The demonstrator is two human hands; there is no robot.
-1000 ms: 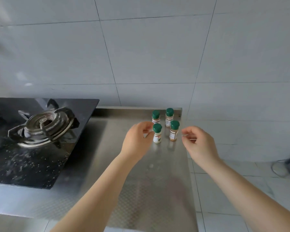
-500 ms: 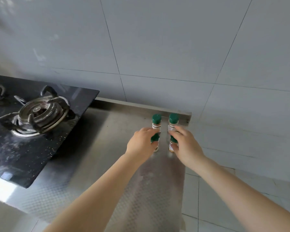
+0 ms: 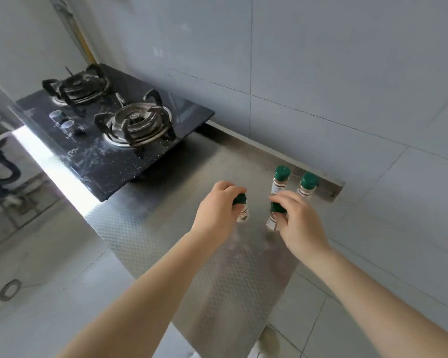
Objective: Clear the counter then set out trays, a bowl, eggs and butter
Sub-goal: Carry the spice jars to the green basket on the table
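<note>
Small spice jars with green caps are on the steel counter (image 3: pixel 166 218). My left hand (image 3: pixel 215 213) grips one jar (image 3: pixel 242 206) by its cap, its base just above the counter. My right hand (image 3: pixel 298 220) grips a second jar (image 3: pixel 274 215) the same way. Two more jars stand behind them near the wall: one (image 3: pixel 280 180) on the left and one (image 3: pixel 307 186) on the right, both upright and untouched.
A black two-burner gas hob (image 3: pixel 109 130) sits at the counter's left end. A low steel upstand (image 3: pixel 326 186) runs along the tiled wall behind the jars. The counter's right edge ends just past the jars, with tiled floor (image 3: pixel 308 319) below.
Both hands closed round the two front jars, and the two gripped jars now sit apart from the back pair. The view swung, showing the whole hob.
</note>
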